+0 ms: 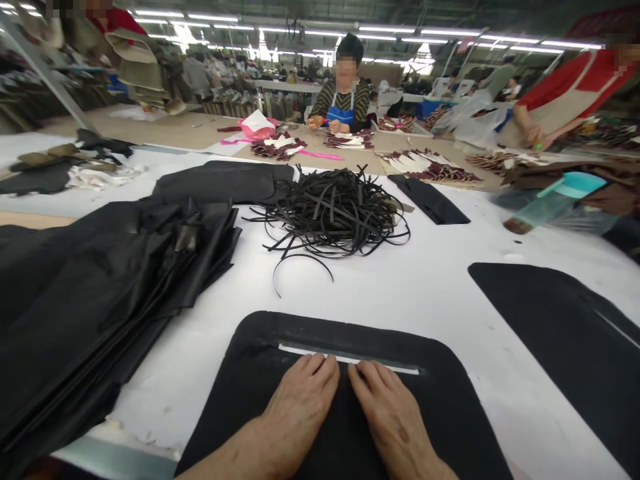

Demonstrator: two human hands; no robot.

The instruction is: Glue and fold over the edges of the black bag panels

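Observation:
A black fabric panel with rounded corners lies on the white table right in front of me. A narrow slot is cut across its upper part. My left hand and my right hand lie flat on the panel side by side, fingers stretched out, with the fingertips just below the slot. Neither hand holds anything.
A pile of black strips sits mid-table. Stacked black fabric fills the left, another black panel lies right, a small one behind. A green bottle lies at right. People work at a far table.

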